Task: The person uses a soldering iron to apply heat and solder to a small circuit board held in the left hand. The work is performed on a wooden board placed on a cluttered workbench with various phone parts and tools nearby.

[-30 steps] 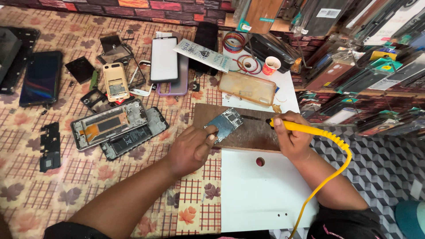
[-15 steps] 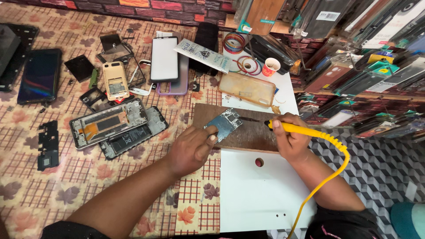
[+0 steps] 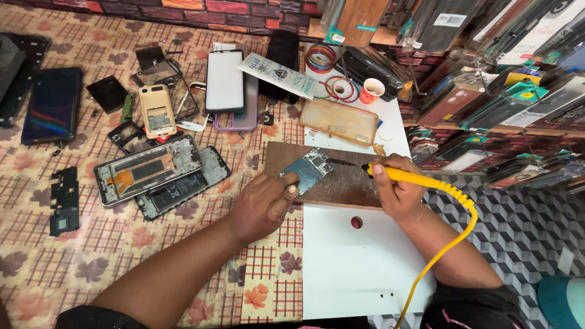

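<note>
A phone repair shop: opened phones (image 3: 161,176), hanging phone covers (image 3: 487,36), soldering iron (image 3: 414,178).

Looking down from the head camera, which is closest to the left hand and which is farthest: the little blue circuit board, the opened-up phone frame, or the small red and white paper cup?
From the left hand:
1. Small blue circuit board, touching its fingertips, on the brown wooden board.
2. Opened silver phone frame, to its left on the patterned cloth.
3. Small red and white paper cup, far up on the right.

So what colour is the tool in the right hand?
Yellow: the soldering iron and its cord, seen from the head camera.
</note>
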